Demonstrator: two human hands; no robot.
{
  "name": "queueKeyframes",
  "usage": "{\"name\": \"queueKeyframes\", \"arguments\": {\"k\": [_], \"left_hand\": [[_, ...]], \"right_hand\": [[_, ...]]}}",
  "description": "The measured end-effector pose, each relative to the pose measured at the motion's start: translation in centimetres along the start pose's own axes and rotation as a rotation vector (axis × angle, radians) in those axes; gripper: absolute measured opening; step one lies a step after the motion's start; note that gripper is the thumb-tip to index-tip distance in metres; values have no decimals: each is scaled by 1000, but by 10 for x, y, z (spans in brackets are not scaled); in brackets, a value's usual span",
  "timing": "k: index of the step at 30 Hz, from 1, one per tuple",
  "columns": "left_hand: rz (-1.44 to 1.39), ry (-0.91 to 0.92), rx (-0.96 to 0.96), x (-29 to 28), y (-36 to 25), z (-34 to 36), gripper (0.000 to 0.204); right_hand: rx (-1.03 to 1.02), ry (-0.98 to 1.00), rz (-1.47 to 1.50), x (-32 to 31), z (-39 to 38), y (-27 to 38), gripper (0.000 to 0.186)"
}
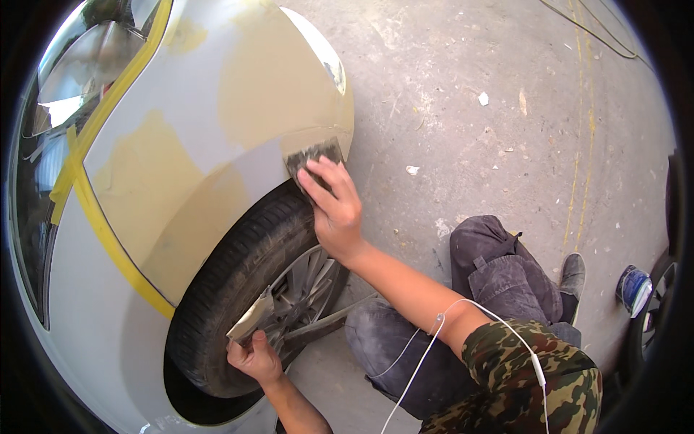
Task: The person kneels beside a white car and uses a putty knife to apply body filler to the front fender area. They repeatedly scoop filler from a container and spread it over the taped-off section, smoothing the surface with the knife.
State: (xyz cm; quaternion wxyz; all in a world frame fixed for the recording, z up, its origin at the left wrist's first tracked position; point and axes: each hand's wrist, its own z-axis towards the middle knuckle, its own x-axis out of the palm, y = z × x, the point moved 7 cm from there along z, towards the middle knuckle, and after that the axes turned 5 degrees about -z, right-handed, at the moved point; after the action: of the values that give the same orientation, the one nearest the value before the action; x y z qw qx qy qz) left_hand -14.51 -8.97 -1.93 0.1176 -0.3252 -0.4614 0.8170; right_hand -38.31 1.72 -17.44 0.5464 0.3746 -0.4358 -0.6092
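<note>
My right hand presses a dark, dust-worn sanding pad against the car's fender, just above the wheel arch. Its fingers lie bent over the pad. The fender is pale grey with large smooth patches of yellowish filler. Lower down, in front of the wheel, my left hand pinches a flat cream-coloured piece between thumb and fingers. That piece looks like a folded sheet or thin plate; I cannot tell which. Behind it are the black tyre and the spoked rim.
Yellow masking tape runs along the panel gap and window edge. A white earphone cable hangs over my right arm. Pale scraps lie on the concrete floor. A blue-and-white tin stands by another wheel at the right. A cable lies far right.
</note>
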Motion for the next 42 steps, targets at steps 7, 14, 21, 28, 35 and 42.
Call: {"name": "queueKeyframes", "arguments": {"k": [7, 14, 21, 28, 35, 42], "left_hand": [[-18, -2, 3, 1, 3, 0, 34], [-26, 20, -1, 6, 3, 3, 34], [-35, 14, 6, 2, 3, -2, 37], [-17, 33, -1, 2, 2, -2, 36], [-35, 31, -15, -1, 4, -5, 38], [-29, 29, -13, 2, 4, -3, 38]], "right_hand": [[35, -85, 9, -25, 9, -8, 41], [-82, -40, 30, 1, -12, 8, 46], [27, -87, 50, -28, -21, -25, 48], [19, -81, 43, -5, 16, -35, 46], [-22, -141, 86, -21, -4, -26, 45], [80, -86, 79, -1, 12, -43, 46]]}}
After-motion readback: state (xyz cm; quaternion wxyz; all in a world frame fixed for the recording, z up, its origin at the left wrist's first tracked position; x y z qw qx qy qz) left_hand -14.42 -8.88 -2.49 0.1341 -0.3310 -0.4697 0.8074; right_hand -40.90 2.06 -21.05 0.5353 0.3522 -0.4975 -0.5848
